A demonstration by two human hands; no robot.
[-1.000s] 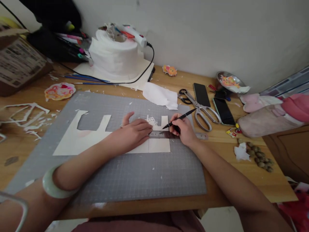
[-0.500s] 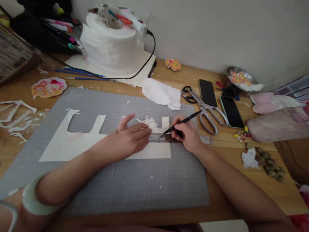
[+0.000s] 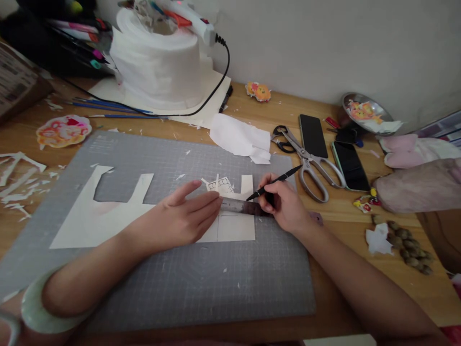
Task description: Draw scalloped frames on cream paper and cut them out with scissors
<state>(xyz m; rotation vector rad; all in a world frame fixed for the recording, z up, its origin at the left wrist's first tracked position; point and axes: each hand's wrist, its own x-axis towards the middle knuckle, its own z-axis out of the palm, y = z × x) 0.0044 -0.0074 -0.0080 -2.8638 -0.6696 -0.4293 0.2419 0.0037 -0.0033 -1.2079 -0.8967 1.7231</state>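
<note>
Left hand: my left hand (image 3: pixel 187 218) is flat, fingers straight, thumb side lifted, fingertips by the ruler's visible left end, frame centre. Can't tell how hard it presses.
Right hand: my right hand (image 3: pixel 283 204) grips the black pen (image 3: pixel 275 182) writing-style, right of centre.
Ruler: the metal ruler (image 3: pixel 234 205) lies across the white card (image 3: pixel 236 229); its right end runs below the right hand and pokes out beyond.
White card: on the grey cutting mat (image 3: pixel 201 288), mid-left to centre of frame.
Pen tip: by the ruler's upper edge; contact unclear.
Pressure: step looks like marking along the edge. I'd load the left fingers straight down, clear of the edge, so nothing pivots.
Stroke: I'd want constant lean, tip snug, one light pass.
Watch: small patterned piece (image 3: pixel 223 185) just above the ruler; don't snag it. Pen's rear sits near the scissors (image 3: pixel 306 158); clearance unclear.
</note>
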